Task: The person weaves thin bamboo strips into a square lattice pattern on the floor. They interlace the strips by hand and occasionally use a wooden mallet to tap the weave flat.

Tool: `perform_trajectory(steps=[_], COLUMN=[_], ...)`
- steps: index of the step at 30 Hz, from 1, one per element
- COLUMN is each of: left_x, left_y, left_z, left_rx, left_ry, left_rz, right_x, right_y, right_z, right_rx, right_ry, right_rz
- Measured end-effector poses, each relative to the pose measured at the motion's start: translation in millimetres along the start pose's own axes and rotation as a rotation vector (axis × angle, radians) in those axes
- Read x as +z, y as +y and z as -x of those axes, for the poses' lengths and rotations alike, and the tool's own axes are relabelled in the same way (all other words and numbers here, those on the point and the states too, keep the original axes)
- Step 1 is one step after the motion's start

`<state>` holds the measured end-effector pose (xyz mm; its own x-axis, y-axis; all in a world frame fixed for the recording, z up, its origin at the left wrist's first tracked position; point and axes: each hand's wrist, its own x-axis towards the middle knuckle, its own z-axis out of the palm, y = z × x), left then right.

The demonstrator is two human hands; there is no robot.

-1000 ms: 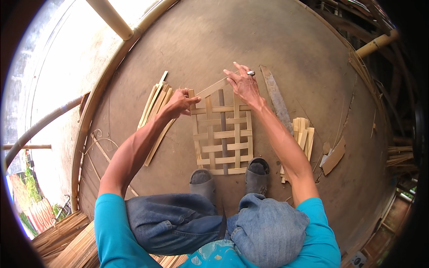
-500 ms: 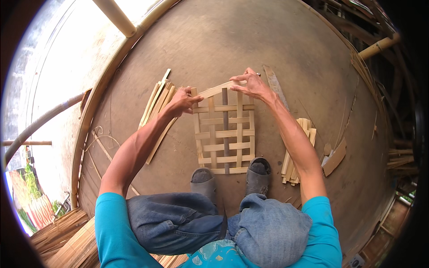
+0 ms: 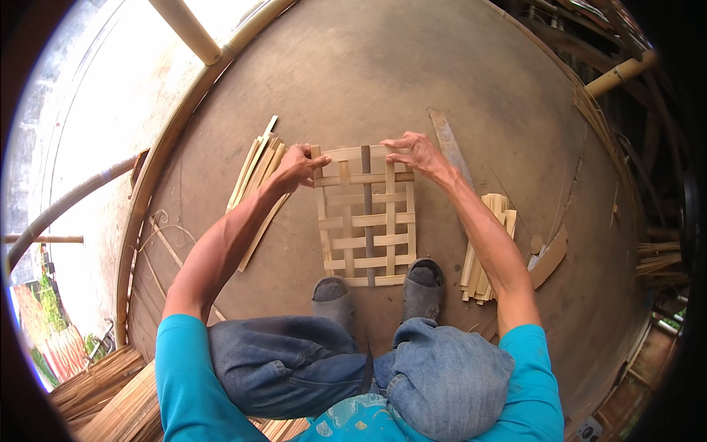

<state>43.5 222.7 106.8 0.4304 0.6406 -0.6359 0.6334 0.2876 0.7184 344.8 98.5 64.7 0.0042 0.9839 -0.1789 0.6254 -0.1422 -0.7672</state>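
A loosely woven lattice of flat bamboo strips (image 3: 381, 220) stands between my hands and my feet, with one dark strip (image 3: 369, 210) running through its middle. Across its far end runs a pale bamboo strip (image 3: 347, 154), roughly level. My left hand (image 3: 297, 169) is closed at the far left corner, thumb and fingers pinching the strip's left end. At the far right corner my right hand (image 3: 420, 158) has thumb and fingers closed about the strip's other end. The tips of the uprights there are partly covered by my fingers.
Bundles of bamboo strips lie on the floor to the left (image 3: 254, 171) and right (image 3: 482, 254). A flat, blade-like piece (image 3: 448, 140) lies beyond my right hand. My sandalled feet (image 3: 423, 283) are at the lattice's near edge. A bamboo rail (image 3: 158, 140) borders the left side.
My right hand has come nearer, lowering the strip's raised right end until it lies level across the lattice. My left hand stays at its corner.
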Motion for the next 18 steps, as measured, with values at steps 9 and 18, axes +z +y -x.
perform_trajectory(steps=[9, 18], left_x=[3, 1], left_y=[-4, -6], left_z=[2, 4], left_rx=[0.025, -0.008], left_ry=[0.005, -0.005], left_rz=[-0.023, 0.007], right_x=[21, 33], right_y=[30, 39], right_z=[19, 30], right_rx=[0.049, 0.219], right_ry=[0.404, 0.269], right_rz=[0.051, -0.936])
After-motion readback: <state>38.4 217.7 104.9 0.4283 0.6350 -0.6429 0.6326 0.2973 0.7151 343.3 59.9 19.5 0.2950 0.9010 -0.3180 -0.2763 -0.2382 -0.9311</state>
